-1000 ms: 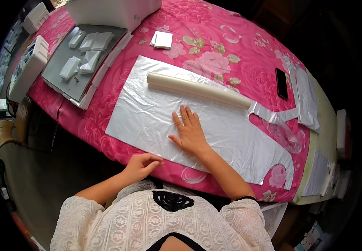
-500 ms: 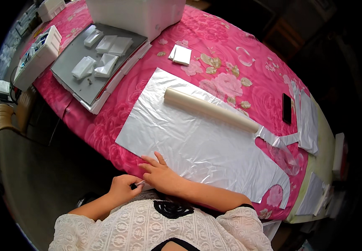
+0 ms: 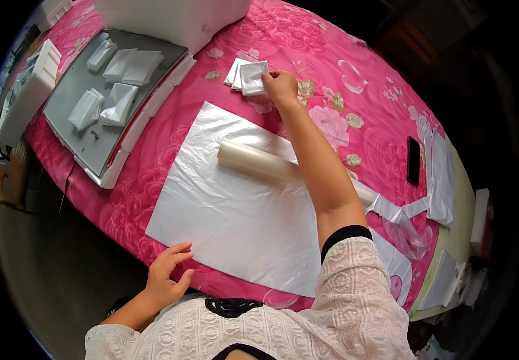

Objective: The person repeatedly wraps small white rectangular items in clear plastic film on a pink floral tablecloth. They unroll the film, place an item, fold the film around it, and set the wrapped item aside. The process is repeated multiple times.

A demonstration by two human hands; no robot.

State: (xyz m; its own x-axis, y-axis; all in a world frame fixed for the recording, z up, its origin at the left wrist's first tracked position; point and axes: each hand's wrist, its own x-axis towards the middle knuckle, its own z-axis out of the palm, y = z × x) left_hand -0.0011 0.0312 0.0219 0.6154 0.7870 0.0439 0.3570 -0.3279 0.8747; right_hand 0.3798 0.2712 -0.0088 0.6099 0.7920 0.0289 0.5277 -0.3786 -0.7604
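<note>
One packet point(image 3: 255, 78) has its side pinched in our right hand point(image 3: 282, 89), toward the far edge of the counter point(image 3: 112, 207), presumably keeping it flat. Our left hand point(image 3: 166, 271), fingers loose, is empty by the near edge.

Table point(image 3: 331, 51) dressed in pink

A pink tablecloth point(image 3: 130, 213) printed with roses and pale leaves covers the top. Across its near middle, a large white plastic sheet point(image 3: 241, 234) lies spread flat. Just beyond the sheet sits a small pile of folded white squares point(image 3: 231, 73). Farther left stand a white foam box point(image 3: 181, 24) and a grey-topped board point(image 3: 136, 123). Toward the right, a black smartphone point(image 3: 414, 159) lies near flattened white plastic bags point(image 3: 441, 186).
</note>
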